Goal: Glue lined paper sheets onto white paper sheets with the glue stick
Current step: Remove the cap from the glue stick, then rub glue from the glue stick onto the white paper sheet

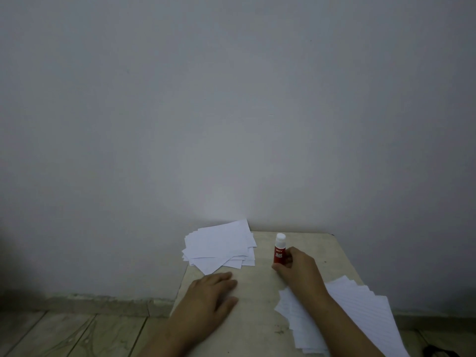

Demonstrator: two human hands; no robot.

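Observation:
A red glue stick (279, 249) with a white cap stands upright near the back of the small table (260, 318). My right hand (300, 270) grips its lower body with thumb and fingers. My left hand (212, 292) rests flat on the tabletop, fingers straight, holding nothing. A loose pile of white paper sheets (219, 244) lies at the table's back left corner, overhanging the edge. A fanned stack of lined paper sheets (360, 315) lies at the right, partly under my right forearm.
The table stands against a plain grey wall (231, 112). A tiled floor (64, 333) shows at the lower left. A dark object (440, 353) sits at the bottom right corner, past the lined sheets.

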